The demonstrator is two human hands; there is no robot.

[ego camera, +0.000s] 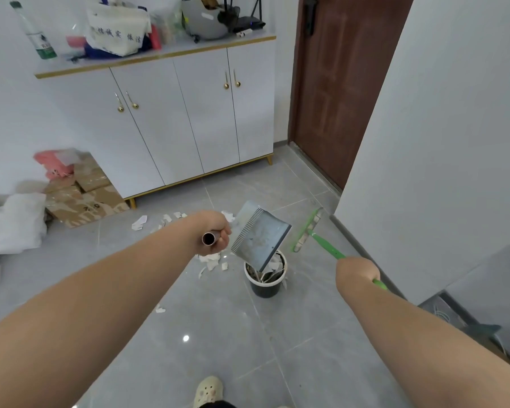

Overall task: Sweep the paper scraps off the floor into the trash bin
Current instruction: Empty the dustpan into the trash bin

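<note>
My left hand [215, 231] grips the metal handle of a grey-blue dustpan [261, 235], which is tilted with its lip down over a small black trash bin [265, 279] with a white rim. White paper pieces lie inside the bin. My right hand [358, 273] holds the green handle of a broom [308, 231], whose head rests on the floor to the right of the dustpan, near the wall. Paper scraps [212, 260] lie on the grey tiles just left of the bin. More scraps [139, 222] lie farther back, and one scrap [160, 310] lies nearer to me.
A white cabinet [174, 119] with gold handles stands behind. Flattened cardboard [83, 198] and white bags [12, 222] sit at the left. A brown door [336, 83] is at the back right, a white wall corner [424, 142] at the right. My shoe [208, 390] is at the bottom.
</note>
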